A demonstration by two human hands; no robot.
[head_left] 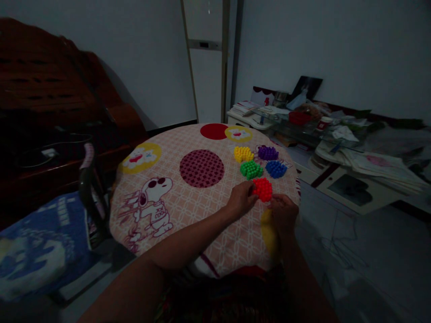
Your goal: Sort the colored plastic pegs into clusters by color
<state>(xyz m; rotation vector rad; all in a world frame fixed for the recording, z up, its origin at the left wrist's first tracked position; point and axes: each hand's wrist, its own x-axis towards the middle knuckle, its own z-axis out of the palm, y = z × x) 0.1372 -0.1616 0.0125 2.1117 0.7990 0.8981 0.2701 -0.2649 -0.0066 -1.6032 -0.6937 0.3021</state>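
Observation:
A bright red cluster of round beads [263, 189] is between my two hands, low over the near right part of the table. My left hand [241, 198] grips its left edge with thumb and fingers. At its lower right edge my right hand [284, 209] pinches with closed fingertips; the exact contact is too dark to make out. Just beyond sit similar beaded clusters: a green one [251, 170], a yellow one [244, 154], a blue one [276, 169] and a purple one [268, 153].
A patterned cloth covers the round table [202, 211]. To the left stand a chair with a blue cloth [37, 246] and a wooden bench [43, 89]. On the right, a low cabinet [350, 186] carries papers, bags and a cup [323, 124]. Thin cables lie on the floor there.

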